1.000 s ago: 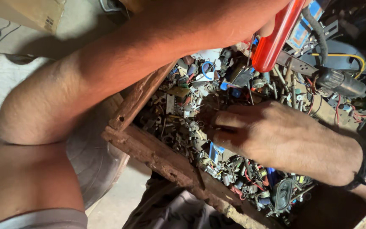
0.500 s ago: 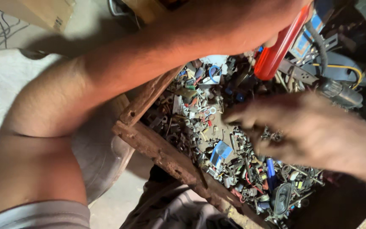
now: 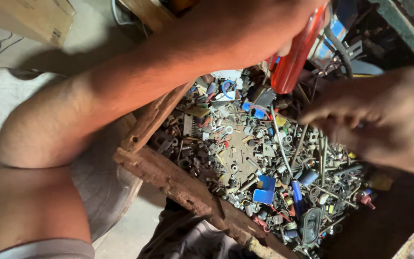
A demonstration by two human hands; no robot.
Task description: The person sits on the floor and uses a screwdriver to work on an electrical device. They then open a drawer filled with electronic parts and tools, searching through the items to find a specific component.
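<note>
Right hand (image 3: 384, 120) lifted off the scrap pile (image 3: 245, 148) toward 3 o'clock, fingers pinched, contents unclear; left hand (image 3: 283, 19) still clamps the red-handled screwdriver (image 3: 295, 55).

The right hand (image 3: 384, 120), which lay flat on the scrap a second ago, is now lifted off it and drawn toward the right edge, fingers (image 3: 322, 112) curled and blurred. Bare parts (image 3: 245, 144) show where it rested, down to a blue piece (image 3: 265, 190). The left hand's red handle (image 3: 295, 55) sits further left and more upright.
</note>
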